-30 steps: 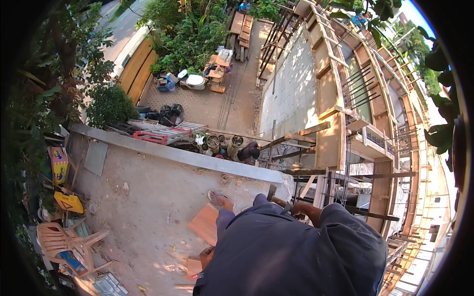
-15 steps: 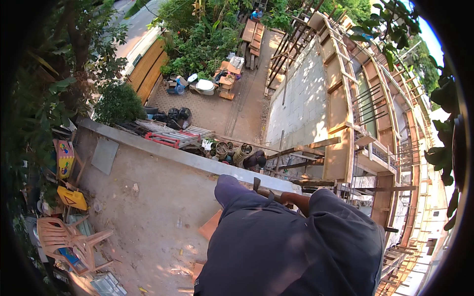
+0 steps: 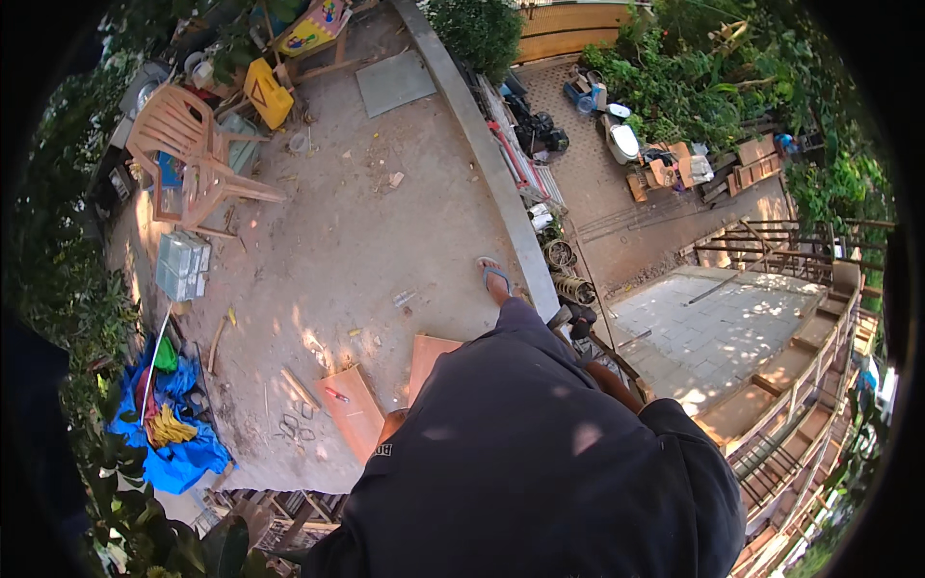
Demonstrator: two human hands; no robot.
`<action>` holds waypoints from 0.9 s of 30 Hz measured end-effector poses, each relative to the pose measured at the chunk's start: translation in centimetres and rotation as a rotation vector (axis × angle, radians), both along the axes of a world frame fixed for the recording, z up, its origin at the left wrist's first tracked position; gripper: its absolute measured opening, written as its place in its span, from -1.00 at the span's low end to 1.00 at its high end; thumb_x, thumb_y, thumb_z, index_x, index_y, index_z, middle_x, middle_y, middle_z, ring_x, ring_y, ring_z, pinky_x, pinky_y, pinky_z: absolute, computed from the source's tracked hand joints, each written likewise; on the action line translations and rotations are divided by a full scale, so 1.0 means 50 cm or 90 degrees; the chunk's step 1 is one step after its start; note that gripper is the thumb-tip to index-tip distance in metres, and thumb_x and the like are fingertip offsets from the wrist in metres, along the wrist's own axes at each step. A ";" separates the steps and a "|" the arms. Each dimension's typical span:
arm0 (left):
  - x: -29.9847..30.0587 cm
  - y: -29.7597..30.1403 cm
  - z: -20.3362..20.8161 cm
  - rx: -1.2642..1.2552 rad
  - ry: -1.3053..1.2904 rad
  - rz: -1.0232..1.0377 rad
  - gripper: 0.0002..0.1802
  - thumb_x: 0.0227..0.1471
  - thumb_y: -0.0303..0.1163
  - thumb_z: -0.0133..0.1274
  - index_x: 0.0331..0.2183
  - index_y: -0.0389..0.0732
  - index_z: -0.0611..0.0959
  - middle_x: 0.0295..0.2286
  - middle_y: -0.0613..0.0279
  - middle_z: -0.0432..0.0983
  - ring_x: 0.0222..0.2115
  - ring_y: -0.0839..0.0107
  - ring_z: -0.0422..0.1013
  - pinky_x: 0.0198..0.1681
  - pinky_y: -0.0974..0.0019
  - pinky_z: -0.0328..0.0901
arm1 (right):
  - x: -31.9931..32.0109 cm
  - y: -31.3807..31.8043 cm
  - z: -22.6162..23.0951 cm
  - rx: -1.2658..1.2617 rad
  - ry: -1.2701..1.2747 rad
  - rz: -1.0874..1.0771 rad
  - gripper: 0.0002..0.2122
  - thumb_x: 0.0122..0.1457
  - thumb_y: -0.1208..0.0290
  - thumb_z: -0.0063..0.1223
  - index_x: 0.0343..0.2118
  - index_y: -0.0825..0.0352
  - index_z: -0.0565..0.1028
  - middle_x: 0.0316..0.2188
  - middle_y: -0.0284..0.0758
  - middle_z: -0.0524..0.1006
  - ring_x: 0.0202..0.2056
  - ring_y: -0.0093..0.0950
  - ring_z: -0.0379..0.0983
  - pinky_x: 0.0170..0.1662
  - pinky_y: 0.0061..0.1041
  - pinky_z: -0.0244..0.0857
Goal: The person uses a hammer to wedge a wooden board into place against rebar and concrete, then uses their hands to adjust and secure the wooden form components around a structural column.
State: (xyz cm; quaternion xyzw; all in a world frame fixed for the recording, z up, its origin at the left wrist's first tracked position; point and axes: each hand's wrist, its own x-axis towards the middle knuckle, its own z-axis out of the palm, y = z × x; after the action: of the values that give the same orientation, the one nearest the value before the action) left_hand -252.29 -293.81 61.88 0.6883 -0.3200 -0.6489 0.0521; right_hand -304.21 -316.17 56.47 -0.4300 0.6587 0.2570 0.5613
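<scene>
My dark-clothed body fills the lower middle. A small part of my left hand [image 3: 393, 422] shows at the body's left edge, beside a reddish-brown board [image 3: 351, 414]; its fingers are hidden. That board lies on the concrete and bears a small red-handled tool [image 3: 337, 395]. A second board [image 3: 430, 362] lies farther off, partly covered by my body. On the right my bare right forearm [image 3: 617, 387] reaches forward from the dark sleeve, close to the slab's edge. My right hand's fingers, and anything in them, cannot be made out. My foot in a flip-flop [image 3: 493, 275] stands near the low kerb.
A concrete kerb [image 3: 482, 159] edges the raised slab, with a lower yard beyond. Left stand a plastic chair [image 3: 183, 144], stacked grey blocks [image 3: 181, 265] and a blue tarp [image 3: 178, 462]. Bent wire frames [image 3: 297, 424] lie near the board. Timber formwork [image 3: 800, 376] rises at right.
My view has swung left and down, bringing the slab, tarp and boards into sight. My left hand's edge now shows beside the board. The right forearm remains near the slab's edge.
</scene>
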 end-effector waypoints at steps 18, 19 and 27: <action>0.018 -0.162 0.050 0.005 -0.021 0.167 -0.81 -0.01 -0.42 0.21 -0.33 -0.32 0.74 -0.47 0.19 0.66 -0.46 0.43 0.52 -0.31 0.27 0.41 | 0.211 -0.490 -0.065 -0.010 0.014 0.038 -0.77 -0.19 0.48 0.19 -0.48 0.58 0.60 -0.60 -0.11 0.56 -0.69 -0.31 0.49 -0.64 -0.30 0.39; 0.044 -0.168 0.056 0.014 -0.034 0.168 -0.81 -0.01 -0.42 0.21 -0.33 -0.32 0.74 -0.47 0.19 0.66 -0.46 0.43 0.52 -0.31 0.27 0.41 | 0.254 -0.494 -0.048 -0.014 0.000 0.080 -0.76 -0.17 0.45 0.19 -0.48 0.57 0.60 -0.60 -0.14 0.57 -0.67 -0.33 0.48 -0.58 -0.33 0.37; 0.283 -0.303 0.008 0.030 -0.074 0.030 -0.80 -0.01 -0.40 0.21 -0.33 -0.31 0.75 -0.47 0.19 0.66 -0.46 0.43 0.53 -0.31 0.27 0.41 | 0.360 -0.489 -0.023 -0.038 0.032 0.043 -0.71 -0.05 0.39 0.07 -0.32 0.52 0.61 -0.38 -0.01 0.61 -0.37 -0.18 0.58 -0.33 -0.25 0.39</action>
State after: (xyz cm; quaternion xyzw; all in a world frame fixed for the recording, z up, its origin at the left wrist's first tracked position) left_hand -238.13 -308.98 62.28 0.7331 -0.2906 -0.6140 0.0328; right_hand -286.21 -340.61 55.35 -0.4618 0.6655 0.2666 0.5223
